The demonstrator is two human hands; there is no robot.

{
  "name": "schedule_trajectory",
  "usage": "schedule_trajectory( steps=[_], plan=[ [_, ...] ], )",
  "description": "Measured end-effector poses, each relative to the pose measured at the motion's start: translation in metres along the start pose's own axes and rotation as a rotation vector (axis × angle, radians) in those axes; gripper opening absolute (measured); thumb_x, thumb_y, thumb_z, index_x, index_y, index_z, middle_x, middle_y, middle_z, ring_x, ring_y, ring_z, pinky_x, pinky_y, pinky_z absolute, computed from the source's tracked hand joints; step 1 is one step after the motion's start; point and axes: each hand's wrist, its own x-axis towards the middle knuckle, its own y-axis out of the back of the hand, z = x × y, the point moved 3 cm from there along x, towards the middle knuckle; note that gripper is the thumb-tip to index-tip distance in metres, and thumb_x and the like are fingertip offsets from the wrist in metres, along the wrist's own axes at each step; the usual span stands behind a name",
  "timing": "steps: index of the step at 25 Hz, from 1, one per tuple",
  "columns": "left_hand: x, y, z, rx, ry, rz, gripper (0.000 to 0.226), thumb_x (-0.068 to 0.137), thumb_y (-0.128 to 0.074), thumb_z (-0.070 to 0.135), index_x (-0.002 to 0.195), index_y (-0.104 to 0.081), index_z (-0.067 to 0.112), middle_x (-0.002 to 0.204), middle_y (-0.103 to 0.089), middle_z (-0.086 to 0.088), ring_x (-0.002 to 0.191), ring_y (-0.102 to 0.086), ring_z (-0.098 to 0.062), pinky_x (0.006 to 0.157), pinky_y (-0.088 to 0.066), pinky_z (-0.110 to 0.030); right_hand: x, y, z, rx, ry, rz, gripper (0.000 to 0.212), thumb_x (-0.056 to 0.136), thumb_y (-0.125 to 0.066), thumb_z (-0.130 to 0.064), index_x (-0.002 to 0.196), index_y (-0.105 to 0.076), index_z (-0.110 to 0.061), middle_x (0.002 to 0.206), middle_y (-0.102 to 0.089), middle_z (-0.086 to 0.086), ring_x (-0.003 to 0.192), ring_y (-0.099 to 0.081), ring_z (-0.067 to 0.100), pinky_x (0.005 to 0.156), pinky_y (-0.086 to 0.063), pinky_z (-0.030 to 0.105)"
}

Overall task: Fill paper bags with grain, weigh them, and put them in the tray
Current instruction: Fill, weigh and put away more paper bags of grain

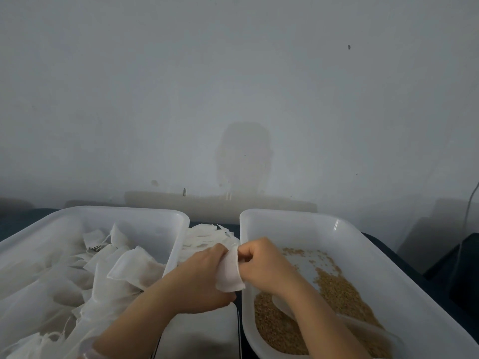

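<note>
While the left hand (204,278) and right hand (261,263) both pinch a small white paper bag (229,272) with curled fingers, it hangs in the gap between two translucent trays on the dark surface (26,218). The left tray (124,211) is heaped with white bags (134,268). The right tray (298,213) holds brown grain (280,330), piled thickest at its near end, with a translucent scoop (363,330) lying in it. Flat empty bags (207,237) are stacked between the trays, beyond the hands.

Two trays (298,215), two hands (204,278), many bags (132,270), one held.
</note>
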Motion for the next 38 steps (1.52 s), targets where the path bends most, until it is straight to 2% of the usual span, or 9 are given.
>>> schedule_trajectory(
  steps=[5,9,11,15,24,28,32,35,38],
  plan=[
    [-0.003,0.003,0.003,-0.152,0.043,0.054,0.045,0.064,-0.074,0.052,0.089,-0.040,0.038,0.091,-0.052,0.021,0.086,-0.049,0.006,0.062,-0.037,-0.012,-0.023,0.062,0.033,0.003,-0.149,0.041,0.005,0.085,-0.065,-0.034,0.086,-0.069,-0.031,0.086,-0.070,-0.006,0.076,-0.064,0.006,0.073,-0.053,0.020],
    [-0.005,0.003,-0.001,-0.284,0.112,0.022,0.065,0.057,-0.079,0.058,0.105,-0.045,0.029,0.102,-0.057,0.012,0.095,-0.053,-0.005,0.082,-0.047,-0.024,-0.063,0.098,0.108,-0.559,-0.561,-0.397,0.054,0.069,-0.076,-0.050,0.116,-0.057,-0.028,0.112,-0.058,-0.014,0.100,-0.056,0.005,0.080,-0.044,0.015],
    [-0.005,0.004,0.001,-0.328,0.128,0.015,0.075,0.051,-0.077,0.062,0.109,-0.046,0.025,0.105,-0.059,0.007,0.098,-0.055,-0.011,0.088,-0.048,-0.033,-0.077,0.095,0.129,-0.557,-0.624,-0.462,0.048,0.061,-0.081,-0.048,0.102,-0.061,-0.034,0.101,-0.058,-0.017,0.091,-0.056,0.002,0.069,-0.042,0.014],
    [-0.004,0.005,0.003,-0.376,0.127,0.023,0.080,0.048,-0.072,0.064,0.113,-0.047,0.024,0.107,-0.059,0.008,0.100,-0.057,-0.011,0.090,-0.049,-0.036,-0.081,0.089,0.147,-0.548,-0.547,-0.341,0.023,0.069,-0.076,-0.031,0.080,-0.056,-0.034,0.092,-0.057,-0.013,0.082,-0.055,0.003,0.062,-0.040,0.015],
    [-0.003,0.002,-0.001,-0.353,0.123,-0.014,0.077,0.055,-0.073,0.061,0.116,-0.046,0.022,0.110,-0.059,0.007,0.101,-0.056,-0.011,0.090,-0.049,-0.037,-0.058,0.105,0.141,-0.683,-0.405,-0.023,0.035,0.081,-0.068,-0.024,0.114,-0.057,-0.029,0.118,-0.057,-0.007,0.100,-0.054,0.008,0.083,-0.045,0.020],
    [-0.004,0.002,-0.002,-0.343,0.129,-0.040,0.081,0.055,-0.072,0.061,0.119,-0.045,0.019,0.115,-0.058,0.004,0.106,-0.055,-0.015,0.093,-0.047,-0.041,-0.055,0.088,0.133,-0.597,-0.356,-0.160,0.033,0.080,-0.070,-0.024,0.108,-0.058,-0.035,0.104,-0.054,-0.019,0.097,-0.054,0.003,0.085,-0.045,0.020],
    [-0.004,0.003,-0.001,-0.332,0.134,-0.049,0.080,0.054,-0.071,0.062,0.119,-0.046,0.020,0.114,-0.058,0.006,0.105,-0.056,-0.014,0.093,-0.047,-0.040,-0.066,0.081,0.126,-0.560,-0.299,-0.326,0.033,0.080,-0.070,-0.026,0.109,-0.060,-0.037,0.097,-0.054,-0.023,0.091,-0.052,-0.006,0.074,-0.041,0.013],
    [-0.004,0.004,0.001,-0.330,0.130,-0.045,0.079,0.055,-0.070,0.060,0.118,-0.046,0.020,0.112,-0.058,0.006,0.104,-0.056,-0.013,0.092,-0.047,-0.039,-0.077,0.093,0.124,-0.522,-0.311,-0.288,0.032,0.080,-0.070,-0.030,0.107,-0.058,-0.042,0.099,-0.057,-0.022,0.093,-0.053,-0.007,0.075,-0.042,0.012],
    [-0.006,0.005,0.006,-0.386,0.120,-0.042,0.074,0.056,-0.075,0.056,0.118,-0.047,0.024,0.111,-0.060,0.007,0.102,-0.058,-0.009,0.090,-0.050,-0.033,-0.089,0.109,0.126,-0.560,-0.313,-0.188,0.030,0.084,-0.066,-0.032,0.109,-0.055,-0.044,0.106,-0.058,-0.023,0.098,-0.053,-0.007,0.089,-0.044,0.017]
  ],
)
